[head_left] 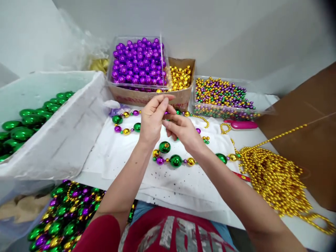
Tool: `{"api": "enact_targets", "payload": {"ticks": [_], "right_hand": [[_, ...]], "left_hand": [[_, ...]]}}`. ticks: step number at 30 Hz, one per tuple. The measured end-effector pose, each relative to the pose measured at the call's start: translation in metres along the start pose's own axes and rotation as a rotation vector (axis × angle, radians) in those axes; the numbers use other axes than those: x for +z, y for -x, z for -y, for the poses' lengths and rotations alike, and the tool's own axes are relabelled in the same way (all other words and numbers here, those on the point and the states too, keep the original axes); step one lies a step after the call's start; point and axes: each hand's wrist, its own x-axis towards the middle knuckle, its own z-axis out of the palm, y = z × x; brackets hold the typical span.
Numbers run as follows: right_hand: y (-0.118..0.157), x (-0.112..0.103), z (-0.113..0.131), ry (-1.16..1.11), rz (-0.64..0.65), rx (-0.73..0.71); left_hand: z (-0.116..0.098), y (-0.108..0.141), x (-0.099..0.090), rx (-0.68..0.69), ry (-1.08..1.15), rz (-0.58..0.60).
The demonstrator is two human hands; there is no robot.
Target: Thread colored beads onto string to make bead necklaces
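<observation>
Raised over the white cloth, my left hand (154,117) is closed, thumb pressed to the fingers. My right hand (182,131) meets it from the right, also pinched. What they hold between the fingertips is too small or hidden to make out. On the cloth below lies a strand of green, purple and gold beads, partly covered by my hands. Its large green bead (176,161) lies in the lower row, near a gold bead (190,161). A loose-looking green bead (165,147) sits just under my hands, a hole facing up.
A white foam box (86,94) of green beads stands left. Behind are a clear tub of purple beads (139,61), a cardboard box (147,98) and a mixed-bead tub (223,98). Gold bead strings (275,178) pile right, near a pink-handled tool (244,125).
</observation>
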Motion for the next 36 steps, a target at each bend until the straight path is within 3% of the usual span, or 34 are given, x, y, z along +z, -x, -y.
{"api": "enact_targets", "payload": {"ticks": [6, 9, 13, 16, 19, 27, 32, 36], "right_hand": [[0.014, -0.028, 0.003, -0.036, -0.073, -0.078], [0.028, -0.045, 0.001, -0.070, -0.124, -0.088], [0.050, -0.068, -0.003, -0.126, -0.267, -0.053], [0.065, -0.085, -0.006, -0.191, -0.347, -0.043], [0.082, -0.103, -0.009, -0.265, -0.445, -0.044], [0.125, -0.145, -0.028, -0.480, -0.811, -0.156], [0.131, -0.155, -0.038, -0.506, -0.777, -0.087], [0.138, -0.153, -0.051, -0.338, -0.754, -0.008]], "left_hand": [[0.006, -0.005, 0.011, -0.071, 0.025, 0.252], [0.018, 0.002, 0.006, -0.158, 0.049, 0.452], [0.060, 0.027, -0.005, -0.320, -0.149, 0.838], [0.096, 0.053, -0.007, -0.335, -0.456, 0.978], [0.113, 0.072, -0.006, -0.292, -0.606, 0.977], [0.099, 0.091, -0.026, -0.279, -0.868, 0.950], [0.103, 0.103, -0.028, -0.241, -1.085, 0.892], [0.101, 0.099, -0.027, -0.241, -1.133, 0.896]]}}
